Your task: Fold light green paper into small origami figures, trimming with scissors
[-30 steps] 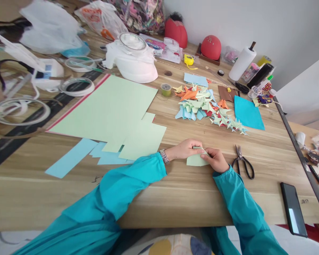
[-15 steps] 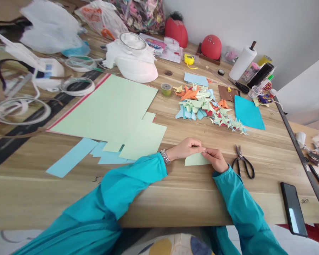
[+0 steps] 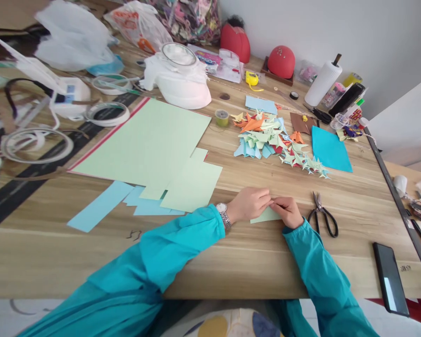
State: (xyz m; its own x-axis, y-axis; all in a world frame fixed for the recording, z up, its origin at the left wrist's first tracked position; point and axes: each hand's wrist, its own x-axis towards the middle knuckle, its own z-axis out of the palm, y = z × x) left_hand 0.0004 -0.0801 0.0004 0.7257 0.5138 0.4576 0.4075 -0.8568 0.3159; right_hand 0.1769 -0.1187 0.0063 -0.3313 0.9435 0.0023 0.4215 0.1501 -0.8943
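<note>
A small piece of pale green paper (image 3: 265,216) lies low over the table between my hands, its upper part covered by my fingers. My left hand (image 3: 250,203), with a watch at the wrist, is closed on the paper's upper edge. Close against it, my right hand (image 3: 286,210) pinches the same paper near its right corner. Black-handled scissors (image 3: 322,215) rest just right of my right hand. Left of my hands are large pale green sheets (image 3: 150,145) and light blue strips (image 3: 100,206).
Folded paper cranes (image 3: 266,135) in several colours are heaped beyond my hands, beside a teal paper square (image 3: 331,149). A phone (image 3: 390,278) lies at the front right edge. A spool (image 3: 221,118), a tape measure (image 3: 251,78) and tape rolls (image 3: 107,113) sit farther back.
My left hand has turned and its fingers have curled in over the paper's edge, so less of the paper shows. My right hand stays pinched near the same corner.
</note>
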